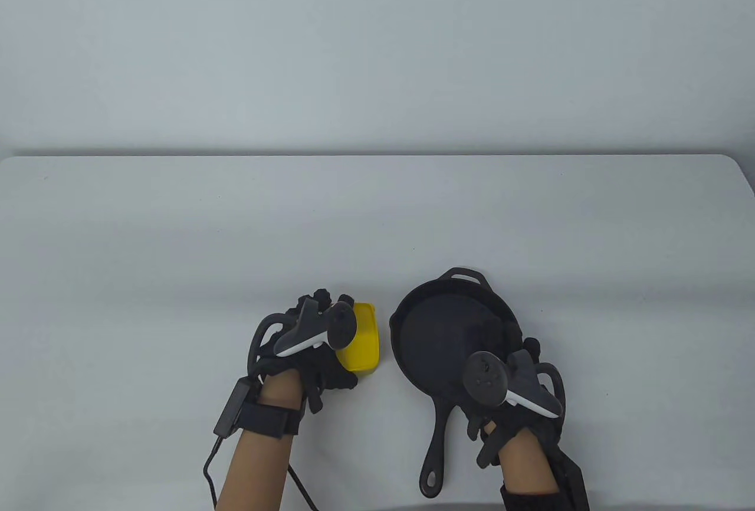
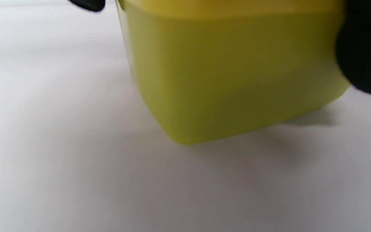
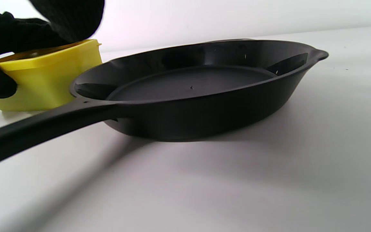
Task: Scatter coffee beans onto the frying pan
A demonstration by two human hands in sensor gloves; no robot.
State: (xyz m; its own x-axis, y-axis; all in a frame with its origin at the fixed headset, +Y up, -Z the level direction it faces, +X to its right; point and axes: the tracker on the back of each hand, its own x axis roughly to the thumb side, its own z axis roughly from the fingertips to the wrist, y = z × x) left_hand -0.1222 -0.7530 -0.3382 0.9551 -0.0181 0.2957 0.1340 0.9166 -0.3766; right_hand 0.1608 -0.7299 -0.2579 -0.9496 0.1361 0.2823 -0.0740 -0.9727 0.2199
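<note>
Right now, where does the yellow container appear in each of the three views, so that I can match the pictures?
Table view: the yellow container sits low and left of centre, partly under the left hand.
Left wrist view: the container fills the upper middle, close and blurred.
Right wrist view: the container is at the left edge, behind the pan's handle.
Shared landmark: the black frying pan, beside the container in the table and right wrist views; the left wrist view does not show it.

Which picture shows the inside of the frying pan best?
The right wrist view: the frying pan fills it, its bottom visible. The table view shows it from above, partly behind the right hand. The left wrist view misses it.
</note>
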